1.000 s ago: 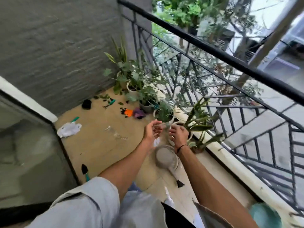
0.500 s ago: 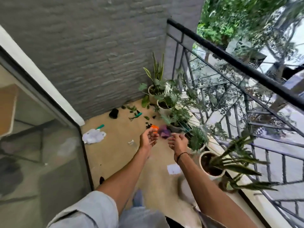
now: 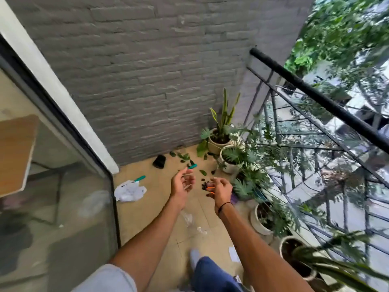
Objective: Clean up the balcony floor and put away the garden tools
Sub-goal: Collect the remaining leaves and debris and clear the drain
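From the head view, both hands, left hand (image 3: 182, 186) and right hand (image 3: 220, 189), are hanging loosely curled, holding nothing. Leaves (image 3: 182, 156), a white bag (image 3: 130, 191) and green-handled tools (image 3: 139, 178) are lying near the floor's (image 3: 151, 209) far corner; cleanup looks barely begun.

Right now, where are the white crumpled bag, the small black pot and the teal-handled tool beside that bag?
white crumpled bag (image 3: 130, 191), head view, its middle
small black pot (image 3: 159, 161), head view, its side
teal-handled tool (image 3: 140, 178), head view, its handle

A teal-handled tool (image 3: 192, 166) lies among scattered leaves (image 3: 183, 156) on the tan floor (image 3: 145, 211), another teal-handled tool (image 3: 139, 178) beside crumpled white litter (image 3: 129, 190).
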